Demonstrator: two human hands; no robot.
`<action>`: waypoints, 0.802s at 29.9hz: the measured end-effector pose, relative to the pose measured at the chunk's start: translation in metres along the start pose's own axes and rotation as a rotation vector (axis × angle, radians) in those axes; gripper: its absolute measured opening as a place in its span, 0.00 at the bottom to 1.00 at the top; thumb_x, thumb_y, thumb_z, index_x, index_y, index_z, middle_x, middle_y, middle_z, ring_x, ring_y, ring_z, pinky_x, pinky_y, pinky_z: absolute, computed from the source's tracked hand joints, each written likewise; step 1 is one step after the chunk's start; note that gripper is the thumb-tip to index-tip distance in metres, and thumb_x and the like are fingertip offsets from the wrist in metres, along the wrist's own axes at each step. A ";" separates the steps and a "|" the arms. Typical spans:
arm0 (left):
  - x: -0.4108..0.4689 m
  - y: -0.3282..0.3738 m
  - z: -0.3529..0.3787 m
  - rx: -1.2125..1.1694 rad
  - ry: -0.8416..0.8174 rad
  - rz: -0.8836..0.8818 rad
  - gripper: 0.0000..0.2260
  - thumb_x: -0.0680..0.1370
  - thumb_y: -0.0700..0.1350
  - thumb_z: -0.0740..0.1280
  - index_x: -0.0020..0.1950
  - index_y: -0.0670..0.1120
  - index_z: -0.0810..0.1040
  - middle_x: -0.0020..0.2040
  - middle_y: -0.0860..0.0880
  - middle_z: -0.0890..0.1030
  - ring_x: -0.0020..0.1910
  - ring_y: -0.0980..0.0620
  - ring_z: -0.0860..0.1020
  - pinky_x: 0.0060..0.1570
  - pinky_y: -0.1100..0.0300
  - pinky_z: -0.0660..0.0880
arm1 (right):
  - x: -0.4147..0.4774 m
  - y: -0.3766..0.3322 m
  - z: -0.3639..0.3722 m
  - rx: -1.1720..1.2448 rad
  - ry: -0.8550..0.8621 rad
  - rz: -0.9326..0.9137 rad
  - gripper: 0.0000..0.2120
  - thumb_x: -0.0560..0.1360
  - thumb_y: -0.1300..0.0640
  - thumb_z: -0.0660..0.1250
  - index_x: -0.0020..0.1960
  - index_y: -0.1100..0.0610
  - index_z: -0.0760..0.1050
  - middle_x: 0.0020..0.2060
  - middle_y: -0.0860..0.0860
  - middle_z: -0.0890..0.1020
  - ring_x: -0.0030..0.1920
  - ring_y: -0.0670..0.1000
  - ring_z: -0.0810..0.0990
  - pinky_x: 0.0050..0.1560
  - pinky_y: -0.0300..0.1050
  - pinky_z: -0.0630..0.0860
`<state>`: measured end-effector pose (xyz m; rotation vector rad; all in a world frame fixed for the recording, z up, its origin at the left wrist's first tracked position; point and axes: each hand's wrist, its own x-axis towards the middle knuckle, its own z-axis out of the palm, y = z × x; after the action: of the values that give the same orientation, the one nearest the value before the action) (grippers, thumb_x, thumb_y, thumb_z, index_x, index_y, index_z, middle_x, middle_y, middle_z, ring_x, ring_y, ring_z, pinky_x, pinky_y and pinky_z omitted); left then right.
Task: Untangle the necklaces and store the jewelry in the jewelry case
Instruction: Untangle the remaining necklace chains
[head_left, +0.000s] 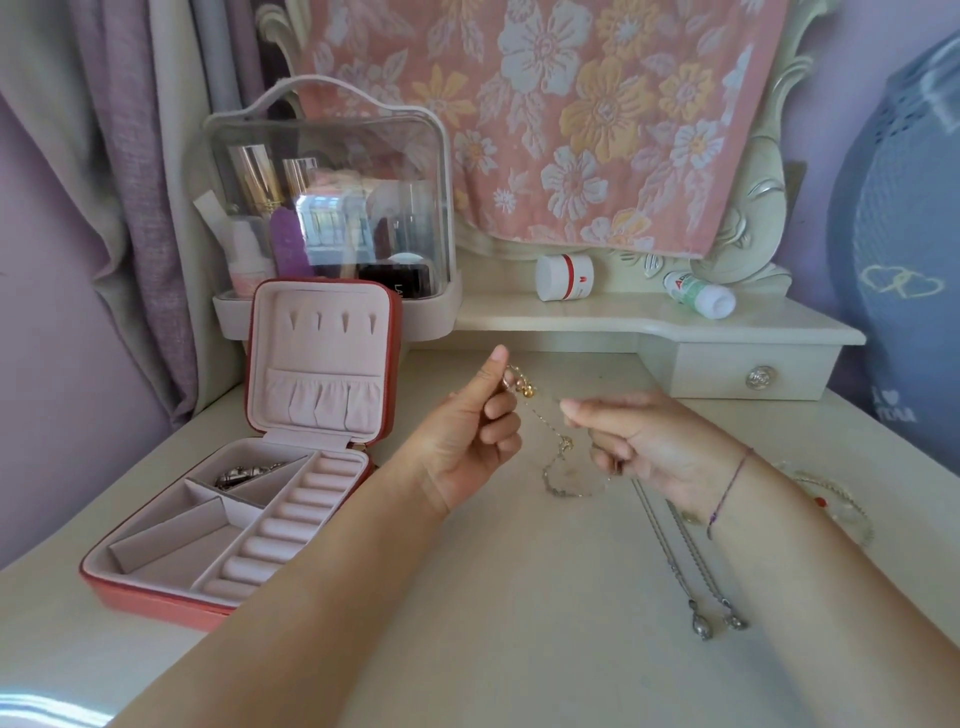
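1. Holding a thin gold chain necklace with small gold beads (525, 391) just above the middle of the cream-white tabletop (467, 639), I have it running slantwise between my two hands.
2. My left hand (467, 431) has its fingers curled in and its thumb up, pinching the upper end of the gold chain.
3. My right hand (654, 441) is also curled, gripping the lower part of the chain; exactly which fingers pinch it I cannot tell. A thin purple thread bracelet (727, 488) circles that wrist.
4. Below my hands a silver chain (563, 488) lies in a loose loop on the tabletop, and the gold chain hangs down to it.
5. Two long silver necklaces with dark drop pendants (698, 571) lie side by side from under my right hand toward the front edge.
6. Clear beaded bracelets (836, 501) lie near the right edge, beyond my right forearm.
7. The coral-red square jewelry case with pale pink lining (150, 595) sits open near the left edge, its lid standing upright. A silver piece (244, 474) lies in one rear compartment.
8. Behind the case stands a clear-lidded cosmetics organiser (332, 208).
9. On the raised back shelf a white jar with a red band (563, 277) and a white-and-green bottle (698, 295) lie on their sides, under a hanging pink floral towel (571, 130).
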<state>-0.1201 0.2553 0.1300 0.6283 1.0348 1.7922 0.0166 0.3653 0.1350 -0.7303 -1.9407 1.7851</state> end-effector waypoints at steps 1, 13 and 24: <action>0.000 0.001 -0.001 0.008 -0.003 -0.003 0.12 0.73 0.55 0.68 0.36 0.51 0.71 0.26 0.55 0.62 0.20 0.59 0.58 0.21 0.68 0.57 | -0.001 0.000 -0.002 -0.025 -0.027 0.029 0.11 0.72 0.50 0.70 0.34 0.54 0.78 0.20 0.48 0.63 0.24 0.47 0.70 0.34 0.40 0.68; -0.001 0.006 -0.010 0.116 0.066 -0.140 0.13 0.68 0.55 0.71 0.32 0.51 0.71 0.23 0.55 0.54 0.18 0.58 0.53 0.19 0.66 0.48 | -0.006 -0.008 -0.023 0.234 -0.085 0.221 0.19 0.63 0.41 0.69 0.25 0.52 0.66 0.36 0.52 0.81 0.29 0.47 0.71 0.35 0.42 0.66; 0.001 0.005 -0.009 0.028 0.076 -0.137 0.12 0.69 0.54 0.71 0.32 0.50 0.73 0.23 0.55 0.54 0.17 0.58 0.53 0.20 0.65 0.46 | -0.004 -0.009 -0.013 0.715 -0.048 0.246 0.08 0.67 0.54 0.70 0.35 0.57 0.75 0.33 0.54 0.78 0.28 0.49 0.79 0.31 0.43 0.80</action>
<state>-0.1297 0.2515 0.1294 0.4976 1.1286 1.6954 0.0266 0.3724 0.1457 -0.6790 -1.1149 2.4411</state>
